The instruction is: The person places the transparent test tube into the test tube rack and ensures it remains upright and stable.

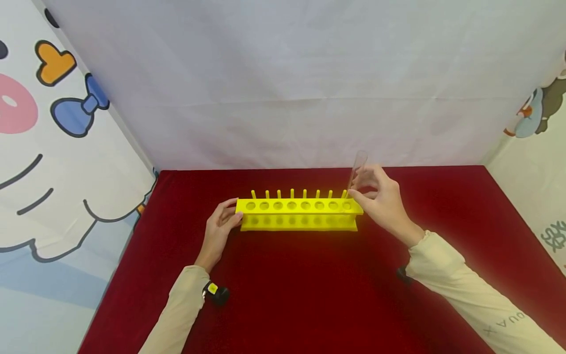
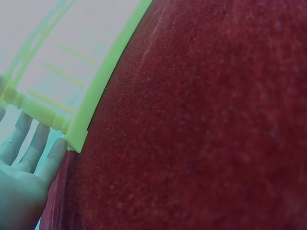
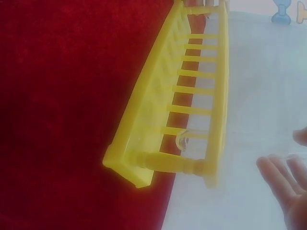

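Observation:
A yellow test tube rack (image 1: 297, 221) stands on the red cloth, a row of holes along its top and a row of pegs behind them. At its left end my left hand (image 1: 217, 229) holds the rack, thumb at the front and fingers round the end; the left wrist view shows those fingers (image 2: 36, 148) by the end post. My right hand (image 1: 382, 199) pinches a clear glass test tube (image 1: 359, 161), tilted slightly, above the rightmost hole. In the right wrist view the tube's rounded bottom (image 3: 183, 141) shows below the rack's top plate, near the end post.
Red cloth (image 1: 283, 295) covers the table, and a white sheet (image 1: 283, 98) hangs behind it. Cartoon-printed panels stand at the left (image 1: 66, 172) and right (image 1: 544, 196). A dark wrist camera (image 1: 218, 294) sits by the left sleeve.

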`<state>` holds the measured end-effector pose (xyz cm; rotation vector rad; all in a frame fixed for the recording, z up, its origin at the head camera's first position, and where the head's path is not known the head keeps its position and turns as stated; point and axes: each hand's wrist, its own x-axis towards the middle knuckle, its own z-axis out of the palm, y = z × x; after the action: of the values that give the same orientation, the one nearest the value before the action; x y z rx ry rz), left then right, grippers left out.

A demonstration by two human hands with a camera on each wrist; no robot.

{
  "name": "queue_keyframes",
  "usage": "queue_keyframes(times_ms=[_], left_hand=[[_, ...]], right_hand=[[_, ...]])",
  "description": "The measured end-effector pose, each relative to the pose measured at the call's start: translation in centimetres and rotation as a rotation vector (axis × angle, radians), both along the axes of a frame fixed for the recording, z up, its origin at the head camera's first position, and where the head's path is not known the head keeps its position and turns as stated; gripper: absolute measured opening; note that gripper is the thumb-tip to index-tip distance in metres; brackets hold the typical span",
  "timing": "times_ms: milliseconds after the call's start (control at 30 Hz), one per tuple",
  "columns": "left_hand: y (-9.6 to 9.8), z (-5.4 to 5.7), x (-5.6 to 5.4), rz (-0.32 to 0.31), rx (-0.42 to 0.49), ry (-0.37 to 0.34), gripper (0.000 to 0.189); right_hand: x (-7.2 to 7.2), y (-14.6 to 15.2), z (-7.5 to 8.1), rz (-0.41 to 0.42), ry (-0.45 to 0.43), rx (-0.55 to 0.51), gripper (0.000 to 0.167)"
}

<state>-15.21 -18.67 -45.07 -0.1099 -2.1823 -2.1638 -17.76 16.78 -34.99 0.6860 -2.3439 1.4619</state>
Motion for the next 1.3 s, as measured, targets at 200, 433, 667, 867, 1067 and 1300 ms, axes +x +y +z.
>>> queue_keyframes(times_ms=[200, 433, 667, 867, 1067, 1300], left_hand=[[0.0, -0.1, -0.1, 0.003, 0.001, 0.003, 0.047], [0.0, -0.2, -0.2, 0.001, 0.009, 0.003, 0.047], [0.0, -0.2, -0.2, -0.001, 0.007, 0.004, 0.044], [0.1, -0.1, -0.1, -0.002, -0.002, 0.004, 0.044], [0.1, -0.2, -0.2, -0.002, -0.006, 0.01, 0.046], [0.0, -0.3, -0.2, -0.001, -0.004, 0.007, 0.046]], right_hand=[[0.0, 0.1, -0.2, -0.005, 0.003, -0.006, 0.037], [0.1, 0.1, -0.6, -0.015, -0.011, -0.005, 0.035], [-1.5, 1.1, -3.3, -0.014, -0.024, 0.001, 0.036], [-0.4, 0.5, -1.9, -0.022, -0.045, 0.012, 0.034], [0.1, 0.1, -1.2, -0.025, -0.062, 0.017, 0.032], [0.1, 0.0, -1.6, -0.024, -0.073, 0.007, 0.031]])
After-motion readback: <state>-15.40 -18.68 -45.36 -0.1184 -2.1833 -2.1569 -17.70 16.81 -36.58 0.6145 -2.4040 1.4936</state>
